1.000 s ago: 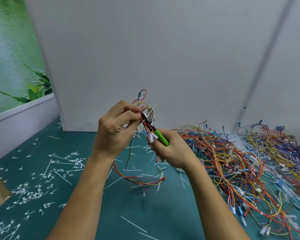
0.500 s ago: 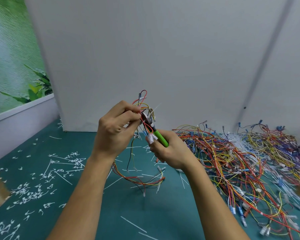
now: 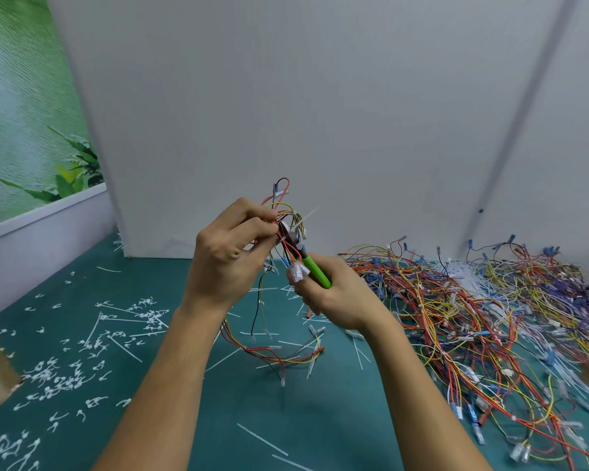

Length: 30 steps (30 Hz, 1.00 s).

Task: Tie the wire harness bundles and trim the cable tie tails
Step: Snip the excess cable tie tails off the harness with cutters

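Left hand [image 3: 230, 253] grip pinching wire harness bundle [image 3: 284, 212]; right hand [image 3: 332, 297] grip curling round green cutters [image 3: 317, 271], blades sitting just beside left hand, near tie tail [image 3: 309, 214]. Risk: blades straying, nicking wire insulation or fingertip.

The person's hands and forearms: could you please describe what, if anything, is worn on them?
Nothing visible: the left hand and right hand are ungloved, no rings show, and both forearms run bare to the frame's edge, without sleeves, watch or bands.
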### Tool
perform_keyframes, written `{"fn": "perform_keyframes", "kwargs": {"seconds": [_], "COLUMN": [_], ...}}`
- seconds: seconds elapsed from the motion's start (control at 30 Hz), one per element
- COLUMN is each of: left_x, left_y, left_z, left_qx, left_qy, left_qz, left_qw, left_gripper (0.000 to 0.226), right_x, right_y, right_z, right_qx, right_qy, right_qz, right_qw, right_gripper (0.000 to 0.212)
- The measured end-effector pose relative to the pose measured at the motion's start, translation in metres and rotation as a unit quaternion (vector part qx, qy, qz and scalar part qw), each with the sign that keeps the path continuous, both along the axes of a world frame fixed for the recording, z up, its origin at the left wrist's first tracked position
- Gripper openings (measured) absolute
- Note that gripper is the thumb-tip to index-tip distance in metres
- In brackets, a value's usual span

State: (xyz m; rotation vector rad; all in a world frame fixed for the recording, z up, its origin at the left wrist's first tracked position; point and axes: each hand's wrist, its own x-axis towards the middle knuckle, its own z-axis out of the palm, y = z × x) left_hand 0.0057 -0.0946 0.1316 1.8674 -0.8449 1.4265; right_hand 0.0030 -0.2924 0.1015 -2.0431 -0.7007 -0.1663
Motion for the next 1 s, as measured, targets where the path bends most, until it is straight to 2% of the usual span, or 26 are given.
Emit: {"fn": "perform_keyframes", "kwargs": {"seconds": [0.2, 0.37, 0.5, 0.63, 0.8, 1.0], "left_x": [0.0003, 0.0018, 0.0020, 0.0003, -0.0028, -0.0026], "left_y": [-0.0011, -0.0008, -0.0004, -0.0014, -0.0006, -0.0006], "left_z": [-0.0008, -0.0015, -0.0015, -0.0003, 0.0014, 0.0019], "left_qx": [-0.004, -0.002, -0.004, -0.011, -0.011, -0.009], "left_qy": [0.002, 0.000, 0.000, -0.002, -0.003, -0.004], "left_qz": [-0.004, -0.011, -0.007, 0.001, 0.009, 0.008], "left_qw": [1.000, 1.000, 1.000, 1.000, 1.000, 1.000], "left_gripper": [0.005, 0.004, 0.005, 0.005, 0.007, 0.006], "right_x": [0.0022, 0.0032, 0.0025, 0.0013, -0.0004, 0.0013], "right_y": [-0.0052, -0.0046, -0.0046, -0.0006, 0.0005, -0.0006], "right_z": [0.0018, 0.0003, 0.0000, -0.0006, 0.0002, -0.0006], "right_qx": [0.011, 0.000, -0.008, -0.008, 0.035, -0.003], "right_qy": [0.006, 0.009, 0.016, -0.001, 0.042, 0.003], "right_qz": [-0.012, 0.007, 0.026, 0.000, 0.010, 0.003], "right_qw": [1.000, 1.000, 1.000, 1.000, 0.998, 1.000], "right_gripper": [0.018, 0.029, 0.017, 0.030, 0.033, 0.033]}}
